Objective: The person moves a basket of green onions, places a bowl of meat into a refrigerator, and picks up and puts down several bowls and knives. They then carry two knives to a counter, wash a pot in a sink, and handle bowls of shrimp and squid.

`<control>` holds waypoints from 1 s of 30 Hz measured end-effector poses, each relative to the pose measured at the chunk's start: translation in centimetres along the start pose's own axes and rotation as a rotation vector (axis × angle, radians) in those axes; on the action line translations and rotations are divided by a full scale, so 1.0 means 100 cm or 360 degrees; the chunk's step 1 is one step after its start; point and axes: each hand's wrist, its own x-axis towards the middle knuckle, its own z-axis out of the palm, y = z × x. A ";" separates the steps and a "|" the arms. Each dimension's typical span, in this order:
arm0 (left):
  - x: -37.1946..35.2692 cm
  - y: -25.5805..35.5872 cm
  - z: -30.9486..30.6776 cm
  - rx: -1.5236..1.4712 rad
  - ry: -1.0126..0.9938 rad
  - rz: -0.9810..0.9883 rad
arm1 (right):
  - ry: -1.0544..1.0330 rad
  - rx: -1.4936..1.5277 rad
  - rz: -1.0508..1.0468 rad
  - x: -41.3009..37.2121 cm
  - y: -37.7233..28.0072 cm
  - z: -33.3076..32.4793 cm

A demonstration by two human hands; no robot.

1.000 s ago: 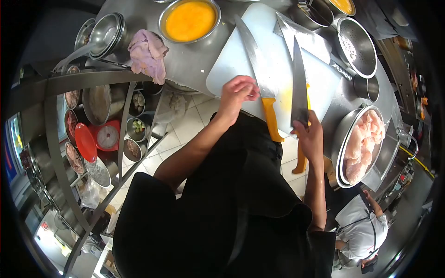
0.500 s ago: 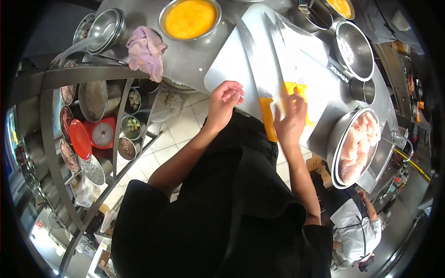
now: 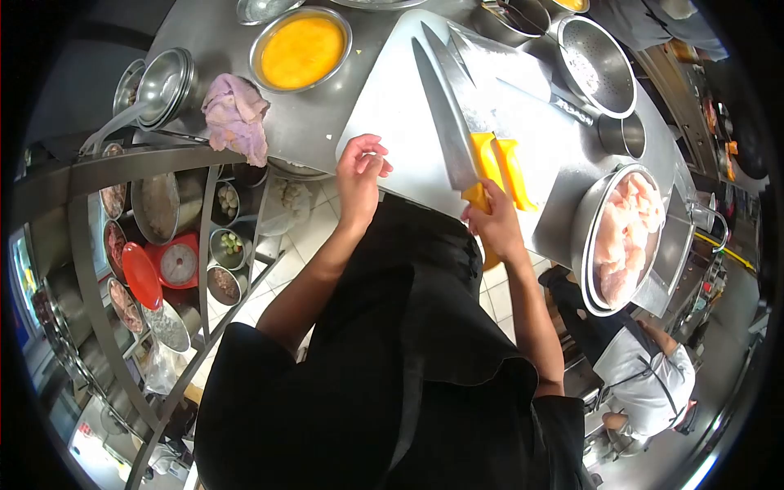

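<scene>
My right hand is closed around the yellow handle of a long chef's knife, whose broad blade points away over the white cutting board. Just to its right lie two more yellow-handled knives, their handles side by side and blades pointing to the far edge. Near the board's left front edge, my left hand hovers with fingers loosely curled and apart, holding nothing. Further right on the board rests a slim knife or steel with a dark handle.
A bowl of yellow liquid and a purple cloth are at left. On the right stand a colander, a metal pot and a bowl of raw chicken. A co-worker in white works behind at lower right.
My right hand has gone from a blur over the yellow handles to a grip on the nearest knife's handle. My left hand stays empty; the whole view has shifted slightly.
</scene>
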 end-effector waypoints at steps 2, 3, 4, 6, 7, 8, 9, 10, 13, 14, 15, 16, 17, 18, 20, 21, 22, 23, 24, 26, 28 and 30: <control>0.004 -0.004 0.007 -0.0295 -0.0082 -0.0229 | -0.0261 0.0433 0.0246 -0.007 -0.006 -0.016; 0.007 -0.002 0.014 -0.0294 -0.0071 -0.0217 | -0.0266 0.0572 0.0317 -0.019 -0.009 -0.019; 0.009 0.002 0.024 -0.0715 -0.0263 -0.0335 | -0.0276 0.0711 0.0392 -0.031 -0.008 -0.021; 0.013 0.014 0.041 -0.1128 -0.0441 -0.0442 | -0.0436 0.0895 0.0307 -0.049 -0.001 -0.025; 0.016 0.023 0.049 -0.1367 -0.0621 -0.0504 | -0.0434 0.0954 0.0302 -0.057 -0.005 -0.025; 0.018 0.031 0.055 -0.1601 -0.0809 -0.0573 | -0.0471 0.0998 0.0337 -0.064 -0.011 -0.024; 0.020 0.036 0.058 -0.1586 -0.0809 -0.0583 | -0.0506 0.1046 0.0374 -0.070 -0.017 -0.024; 0.021 0.041 0.061 -0.1601 -0.0998 -0.0514 | -0.0532 0.1057 0.0374 -0.074 -0.019 -0.023; 0.023 0.049 0.061 -0.1560 -0.1188 -0.0429 | -0.0608 0.1066 0.0321 -0.080 -0.028 -0.021; 0.024 0.048 0.060 -0.1559 -0.1209 -0.0367 | -0.0635 0.1075 0.0318 -0.082 -0.028 -0.022; 0.025 0.047 0.060 -0.1559 -0.1233 -0.0303 | -0.0633 0.1084 0.0314 -0.083 -0.029 -0.021; 0.025 0.048 0.060 -0.1555 -0.1237 -0.0307 | -0.0645 0.1063 0.0325 -0.085 -0.030 -0.021; 0.024 0.050 0.059 -0.1562 -0.1251 -0.0293 | -0.0657 0.1040 0.0337 -0.086 -0.031 -0.021; 0.023 0.051 0.059 -0.1570 -0.1262 -0.0277 | -0.0655 0.1043 0.0336 -0.088 -0.031 -0.021; 0.022 0.051 0.058 -0.1591 -0.1271 -0.0290 | -0.0703 0.1067 0.0288 -0.089 -0.032 -0.021; 0.021 0.051 0.057 -0.1614 -0.1277 -0.0301 | -0.0706 0.1069 0.0289 -0.090 -0.032 -0.021; 0.021 0.052 0.057 -0.1612 -0.1272 -0.0303 | -0.0731 0.1088 0.0293 -0.090 -0.033 -0.022; 0.019 0.052 0.056 -0.1621 -0.1271 -0.0300 | -0.0758 0.1106 0.0299 -0.091 -0.034 -0.022; 0.019 0.052 0.055 -0.1630 -0.1271 -0.0297 | -0.0762 0.1107 0.0303 -0.091 -0.034 -0.022; 0.018 0.053 0.054 -0.1629 -0.1270 -0.0291 | -0.0786 0.1111 0.0293 -0.092 -0.034 -0.022; 0.017 0.053 0.053 -0.1629 -0.1272 -0.0286 | -0.0784 0.1128 0.0317 -0.093 -0.038 -0.021; 0.017 0.052 0.052 -0.1662 -0.1308 -0.0265 | -0.0778 0.1144 0.0339 -0.093 -0.037 -0.021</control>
